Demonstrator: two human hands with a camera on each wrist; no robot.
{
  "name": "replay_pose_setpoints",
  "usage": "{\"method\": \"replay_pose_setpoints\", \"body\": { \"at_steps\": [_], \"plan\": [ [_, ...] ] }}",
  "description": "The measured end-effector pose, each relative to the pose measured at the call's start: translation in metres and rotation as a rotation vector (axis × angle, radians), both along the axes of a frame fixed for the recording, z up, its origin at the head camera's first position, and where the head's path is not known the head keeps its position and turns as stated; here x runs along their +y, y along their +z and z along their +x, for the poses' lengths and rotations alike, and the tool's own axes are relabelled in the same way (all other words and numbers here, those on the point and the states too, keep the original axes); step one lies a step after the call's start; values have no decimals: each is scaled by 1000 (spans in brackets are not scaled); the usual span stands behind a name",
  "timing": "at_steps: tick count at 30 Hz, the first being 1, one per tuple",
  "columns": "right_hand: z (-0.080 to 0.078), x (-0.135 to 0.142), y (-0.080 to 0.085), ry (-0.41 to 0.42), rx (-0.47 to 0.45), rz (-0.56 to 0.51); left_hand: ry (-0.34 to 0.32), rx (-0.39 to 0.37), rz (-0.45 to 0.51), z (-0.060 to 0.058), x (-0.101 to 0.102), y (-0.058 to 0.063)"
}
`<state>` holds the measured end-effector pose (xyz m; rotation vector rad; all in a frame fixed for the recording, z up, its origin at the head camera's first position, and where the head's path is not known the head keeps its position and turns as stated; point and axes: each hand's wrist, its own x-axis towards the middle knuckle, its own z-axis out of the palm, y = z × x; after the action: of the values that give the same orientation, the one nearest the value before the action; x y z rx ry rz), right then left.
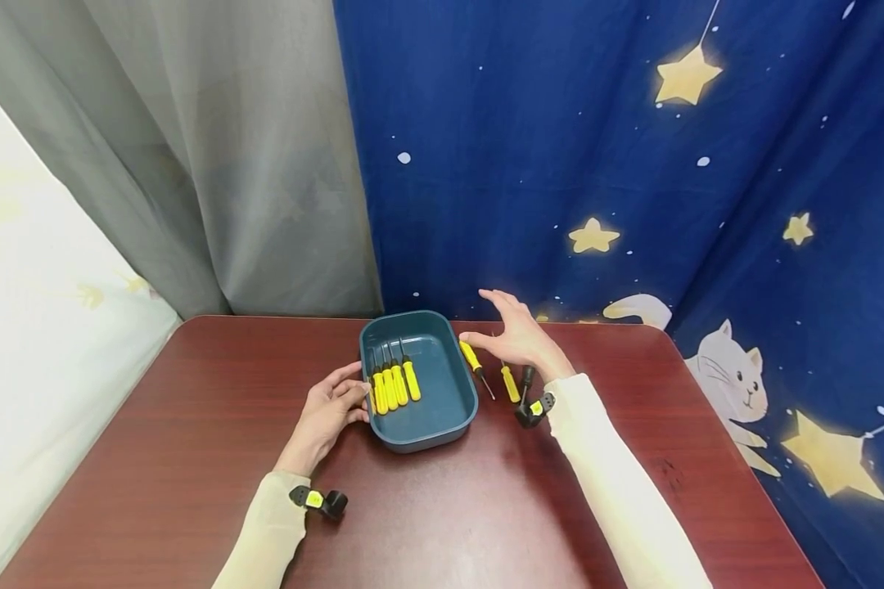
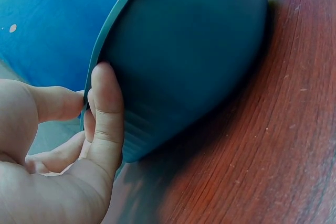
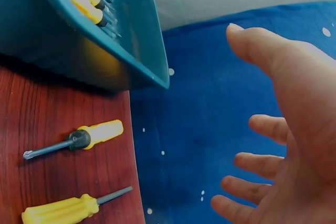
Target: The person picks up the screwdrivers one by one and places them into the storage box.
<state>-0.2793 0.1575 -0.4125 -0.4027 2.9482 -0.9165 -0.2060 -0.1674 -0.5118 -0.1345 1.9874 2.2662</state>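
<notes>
A dark teal plastic tray (image 1: 442,413) stands near the table's back edge. Inside it, several yellow-handled screwdrivers (image 1: 412,381) lie side by side along the left wall. My left hand (image 1: 327,409) grips the tray's left rim; the left wrist view shows its fingers pinching the rim from both sides, against the outer wall (image 2: 189,51). To the right of the tray my right hand (image 1: 519,331) hovers with spread fingers, holding nothing. Below it on the table lie one yellow-and-black screwdriver (image 3: 102,133) and another with a yellow handle (image 3: 58,212).
Close to the right wrist is a small dark item (image 1: 528,375), partly covered by the wrist camera (image 1: 532,411). Behind the reddish-brown table (image 1: 214,425) hang a grey curtain (image 1: 280,164) and a blue star-patterned curtain (image 1: 501,164).
</notes>
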Motion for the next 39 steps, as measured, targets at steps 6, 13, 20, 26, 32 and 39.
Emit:
{"method": "replay_pose_setpoints", "body": {
  "at_steps": [6,13,20,26,32,39],
  "plan": [
    [0,10,-6,-67,-12,-39,-12,8,-2,1,0,1],
    [1,21,-13,-110,-3,-63,-19,13,-5,0,-2,2],
    [0,34,-30,-136,-1,-48,-18,10,-4,0,0,1],
    [2,41,-40,-174,-26,-33,-12,17,11,1,-1,0],
    [4,50,-49,-222,-36,-49,-19,24,21,-1,1,-1],
    [6,56,-59,-270,-25,-63,-15,22,11,0,1,-1]
  ]
}}
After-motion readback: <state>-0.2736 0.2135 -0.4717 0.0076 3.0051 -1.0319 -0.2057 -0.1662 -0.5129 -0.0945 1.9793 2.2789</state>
